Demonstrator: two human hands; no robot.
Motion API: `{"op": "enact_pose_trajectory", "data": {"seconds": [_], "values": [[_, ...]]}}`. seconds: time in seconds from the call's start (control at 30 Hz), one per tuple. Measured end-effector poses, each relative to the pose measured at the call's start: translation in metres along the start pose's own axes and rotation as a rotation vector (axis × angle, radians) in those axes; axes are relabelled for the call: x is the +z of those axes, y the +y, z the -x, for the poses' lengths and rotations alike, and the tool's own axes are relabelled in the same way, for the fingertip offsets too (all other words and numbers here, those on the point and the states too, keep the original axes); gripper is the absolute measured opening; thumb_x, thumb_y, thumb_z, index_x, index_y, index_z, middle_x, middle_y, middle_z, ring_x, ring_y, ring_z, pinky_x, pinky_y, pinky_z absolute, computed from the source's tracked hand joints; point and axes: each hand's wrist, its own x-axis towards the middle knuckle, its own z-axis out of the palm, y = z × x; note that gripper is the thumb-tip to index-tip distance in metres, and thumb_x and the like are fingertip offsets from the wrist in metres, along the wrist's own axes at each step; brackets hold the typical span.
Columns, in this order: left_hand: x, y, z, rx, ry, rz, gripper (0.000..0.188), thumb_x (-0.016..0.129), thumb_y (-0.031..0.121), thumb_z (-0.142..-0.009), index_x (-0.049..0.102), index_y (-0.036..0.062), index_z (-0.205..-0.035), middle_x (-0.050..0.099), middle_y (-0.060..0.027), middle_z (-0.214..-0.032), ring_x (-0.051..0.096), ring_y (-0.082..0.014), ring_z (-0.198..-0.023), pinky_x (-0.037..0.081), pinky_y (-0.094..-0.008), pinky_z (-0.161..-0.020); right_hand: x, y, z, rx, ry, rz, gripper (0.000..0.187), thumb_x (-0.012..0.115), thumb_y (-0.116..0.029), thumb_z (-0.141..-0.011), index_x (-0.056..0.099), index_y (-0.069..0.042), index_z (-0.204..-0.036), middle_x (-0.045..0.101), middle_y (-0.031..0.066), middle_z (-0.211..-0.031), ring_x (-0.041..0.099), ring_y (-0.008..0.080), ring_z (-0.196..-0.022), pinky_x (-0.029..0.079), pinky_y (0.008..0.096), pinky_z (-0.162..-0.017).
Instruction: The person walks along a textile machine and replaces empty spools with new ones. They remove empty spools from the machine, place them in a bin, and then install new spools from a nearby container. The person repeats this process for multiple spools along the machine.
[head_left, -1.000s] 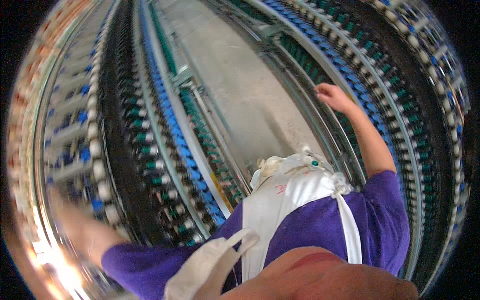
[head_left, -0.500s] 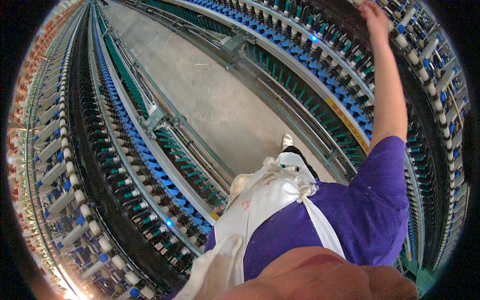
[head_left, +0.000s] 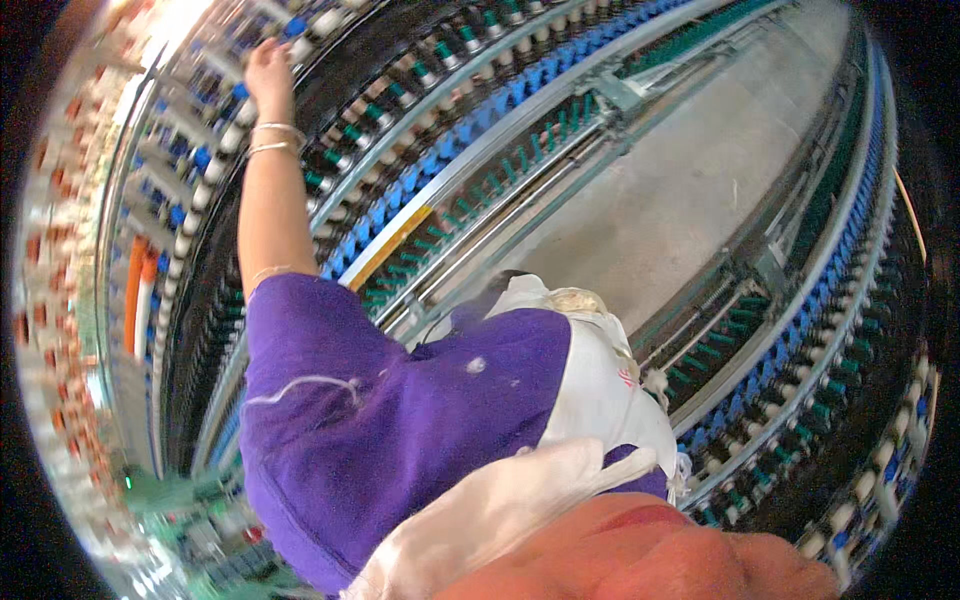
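Observation:
My left hand [head_left: 268, 78] is raised at the end of an outstretched arm, with pale bangles at the wrist. It is at the upper part of the spinning frame on my left, beside a row of white rollers [head_left: 232, 138] with blue end pieces. The fingers are bunched together and slightly blurred; whatever they may hold is too small to make out. Below and right of the hand runs a row of bobbins with green tops [head_left: 398, 92]. My right hand is out of the picture.
A second spinning frame [head_left: 800, 340] lines the right side of the grey aisle floor [head_left: 690, 190]. Metal rails [head_left: 520, 205] run low along the left machine. Orange and white tubes [head_left: 140, 290] stand at far left. A white apron [head_left: 610, 390] hangs at my waist.
The view has swung round toward the left machine. My right arm, stretched over the right machine before, has left the picture. My left arm has come into view, reaching up to the rollers.

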Motion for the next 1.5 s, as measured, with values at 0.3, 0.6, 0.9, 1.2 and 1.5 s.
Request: {"op": "enact_pose_trajectory", "data": {"seconds": [0.3,0.6,0.9,1.2,1.5], "values": [[-0.016,-0.031,0.079,-0.411,0.304,0.334,0.022,0.047,-0.001,-0.086,0.057,-0.0019,-0.106,0.068,-0.0139,-0.082,0.061,-0.0159,-0.062,0.049,-0.0273,-0.053,0.024,-0.083,-0.020,-0.110,-0.138,0.121,0.035,0.048,-0.015,-0.096,0.054,-0.001,-0.127,0.058,0.0100,-0.122,0.055,0.0186,-0.113,0.040,0.0308,-0.098],[0.056,-0.140,0.076,-0.205,0.435,0.063,0.019,0.054,0.012,-0.088,0.058,-0.0014,-0.101,0.065,-0.0176,-0.092,0.063,-0.0271,-0.085,0.051,-0.0366,-0.079,-0.043,-0.341,-0.043,-0.499,0.137,0.027,0.035,0.045,-0.013,-0.098,0.051,0.000,-0.130,0.054,0.0111,-0.130,0.051,0.0197,-0.119,0.037,0.0320,-0.103],[0.074,-0.078,0.100,-0.129,-0.241,0.438,0.029,0.039,0.019,-0.094,0.063,0.0049,-0.085,0.055,-0.0075,-0.076,0.052,-0.0169,-0.069,0.044,-0.0327,-0.064,0.033,-0.798,0.375,-1.546,-0.411,-0.390,0.036,0.041,-0.011,-0.099,0.049,0.001,-0.132,0.051,0.0123,-0.137,0.048,0.0208,-0.126,0.034,0.0332,-0.108],[-0.063,-0.177,0.332,-0.356,-0.598,-0.045,0.075,0.065,0.046,-0.081,0.039,0.0060,-0.139,0.043,-0.0201,-0.140,0.041,-0.0348,-0.127,0.032,-0.0451,-0.105,0.194,-0.969,0.828,-2.556,-0.091,0.513,0.018,0.060,-0.020,-0.082,0.067,-0.010,-0.096,0.068,0.0132,-0.088,0.065,0.0324,-0.082,0.051,0.0450,-0.068],[-0.182,-0.115,0.530,-1.591,-0.513,-0.898,0.094,0.074,0.046,-0.068,0.032,0.0077,-0.144,0.024,-0.0244,-0.150,0.024,-0.0400,-0.138,0.020,-0.0582,-0.109,0.251,-1.004,0.893,-2.744,0.107,1.022,0.019,0.067,-0.017,-0.073,0.073,-0.012,-0.091,0.070,0.0098,-0.091,0.068,0.0288,-0.084,0.054,0.0400,-0.069]]}}
